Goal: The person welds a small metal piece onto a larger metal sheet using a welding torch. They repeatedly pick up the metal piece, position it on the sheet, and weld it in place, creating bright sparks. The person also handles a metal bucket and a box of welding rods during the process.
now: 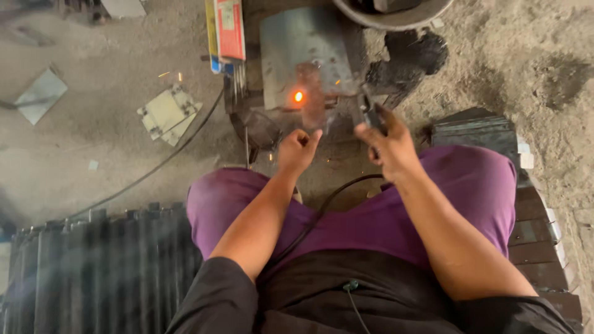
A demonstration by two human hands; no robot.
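Note:
My right hand grips a dark welding electrode holder, whose black cable runs back between my knees. Its tip reaches toward a small rusty metal piece on a grey steel plate, where a spot glows orange. My left hand is closed in a fist just below the glowing spot; I cannot tell whether it pinches anything. Small sparks lie scattered around the weld.
A red and yellow box of welding rods lies left of the plate. Square metal plates lie on the dirt floor at left. A ribbed dark metal grating sits lower left, stacked plates at right, a round basin at top.

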